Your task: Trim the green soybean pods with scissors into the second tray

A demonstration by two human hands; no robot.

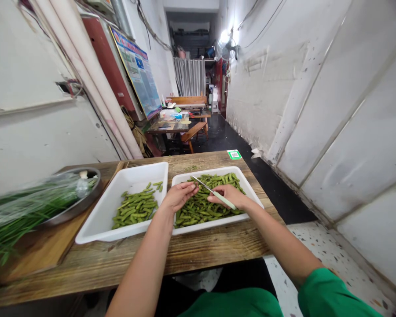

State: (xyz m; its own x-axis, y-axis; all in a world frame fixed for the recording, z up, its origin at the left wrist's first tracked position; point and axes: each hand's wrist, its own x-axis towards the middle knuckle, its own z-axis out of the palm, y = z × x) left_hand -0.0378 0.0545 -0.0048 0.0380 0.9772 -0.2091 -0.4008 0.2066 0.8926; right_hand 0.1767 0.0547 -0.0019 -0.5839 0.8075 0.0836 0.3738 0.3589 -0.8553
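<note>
My right hand (229,195) is closed on a pair of scissors with a pale green handle (225,200). The metal blades (203,184) point left, their tips close by the fingers of my left hand. My left hand (181,196) pinches what looks like an edamame pod, mostly hidden by the fingertips. Both hands are over a white tray (255,199) filled with green edamame pods (201,207). To its left stands a deeper white tray (99,220), with a smaller heap of pods (137,207) toward its right side.
On the left, a metal bowl (97,187) and bagged green stalks (36,207) rest on a wooden board (49,246). A QR-code card (234,154) lies at the wooden table's (198,255) far right corner. Farther back are a cluttered table (168,127) and benches (196,131).
</note>
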